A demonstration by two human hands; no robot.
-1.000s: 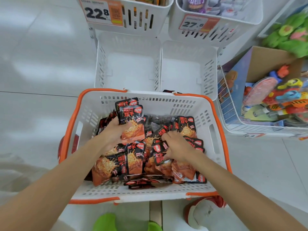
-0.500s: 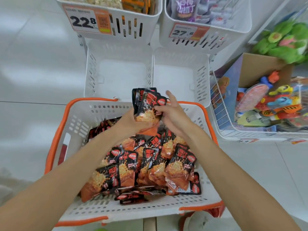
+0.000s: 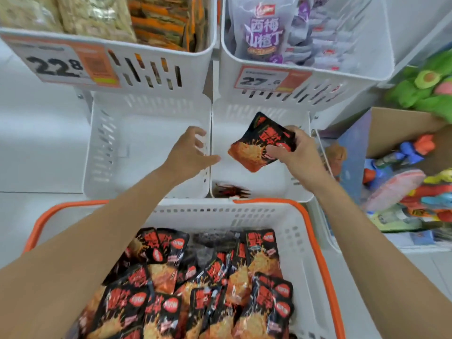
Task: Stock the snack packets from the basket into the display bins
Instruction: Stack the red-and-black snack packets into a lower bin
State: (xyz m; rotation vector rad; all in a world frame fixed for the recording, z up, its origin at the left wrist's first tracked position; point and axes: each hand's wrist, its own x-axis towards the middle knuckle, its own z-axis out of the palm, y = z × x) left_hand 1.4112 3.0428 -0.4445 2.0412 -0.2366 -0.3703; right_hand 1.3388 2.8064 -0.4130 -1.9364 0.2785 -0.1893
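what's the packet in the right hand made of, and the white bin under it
Packet: probably thin printed plastic film, glossy; it shines slightly and looks pliable. Bin: apparently moulded white plastic, smooth and semi-matte, with slotted walls and a rounded rim.

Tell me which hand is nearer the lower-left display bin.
Left. The left hand hovers over the right side of the lower-left bin; the right hand holds a packet over the neighbouring bin.

Lower bins [image 3: 137, 143] open-topped, upper bins [image 3: 159, 59] low over their rear
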